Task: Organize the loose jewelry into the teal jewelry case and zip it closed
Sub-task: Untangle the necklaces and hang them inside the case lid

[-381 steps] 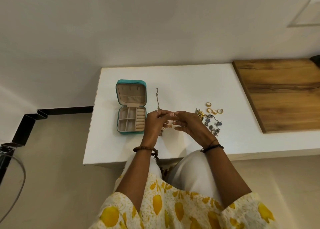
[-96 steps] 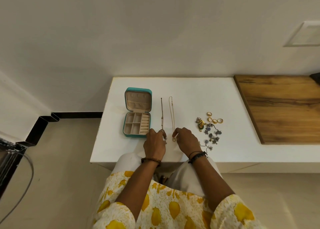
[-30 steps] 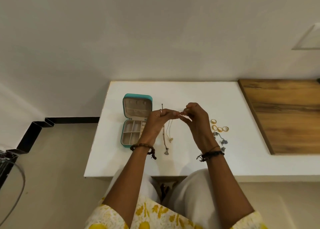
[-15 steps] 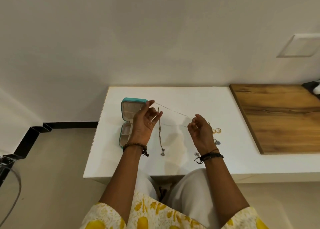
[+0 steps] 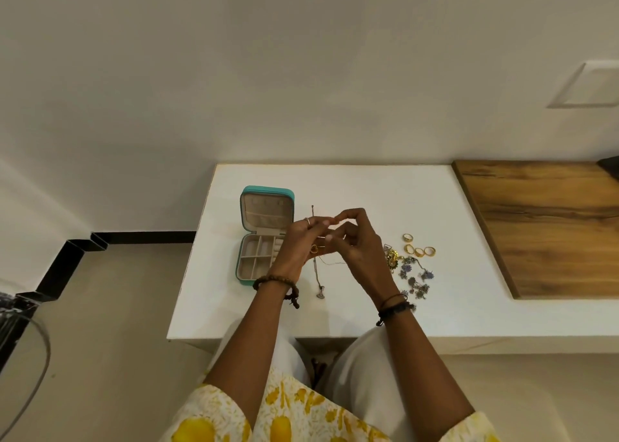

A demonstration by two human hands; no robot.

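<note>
The case (image 5: 266,237) lies open on the desk (image 5: 351,187), its compartments apparently empty. Left hand (image 5: 298,240) and right hand (image 5: 356,240) pinch a thin necklace (image 5: 315,249) just beside it. Another necklace (image 5: 317,274), rings (image 5: 418,249) and earrings (image 5: 413,277) remain loose, and the zip is undone.

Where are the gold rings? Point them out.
In the head view, the gold rings lie loose on the white table, right of the right hand, just beyond the blue-flower jewelry.

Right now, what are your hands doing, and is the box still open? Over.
Both hands, left and right, pinching a thin gold necklace above the table. Teal box open, compartments look empty. Rings still loose.
</note>
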